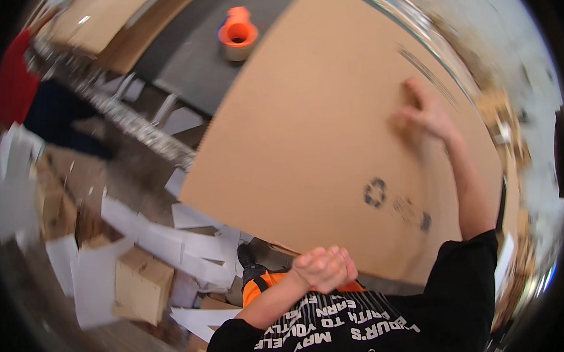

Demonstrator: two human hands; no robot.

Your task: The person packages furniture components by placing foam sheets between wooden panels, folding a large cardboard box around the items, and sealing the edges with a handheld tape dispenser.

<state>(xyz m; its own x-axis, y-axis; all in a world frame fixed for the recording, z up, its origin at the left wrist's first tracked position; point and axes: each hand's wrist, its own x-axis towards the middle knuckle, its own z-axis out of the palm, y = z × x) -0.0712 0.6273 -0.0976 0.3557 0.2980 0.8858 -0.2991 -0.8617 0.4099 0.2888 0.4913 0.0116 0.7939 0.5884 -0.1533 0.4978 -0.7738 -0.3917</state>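
A large brown cardboard box (pixel 305 131) fills the middle of the view, its broad flat side facing up and printed with dark marks. My right hand (pixel 425 116) is over the right part of this side, fingers apart and holding nothing; whether it touches the cardboard I cannot tell. Close to my chest, by the box's near edge, my left hand (pixel 326 268) is closed in a fist. What it holds, if anything, is hidden. Beyond the box, an orange tape dispenser (pixel 238 34) stands on a dark grey surface (pixel 191 48).
White sheets (pixel 190 246) and a smaller carton (pixel 142 284) litter the floor at left. Another open cardboard box (pixel 108 23) is at the far left. A person in a red top (pixel 13 81) stands beside it. Stacked cardboard (pixel 509 128) lies along the right.
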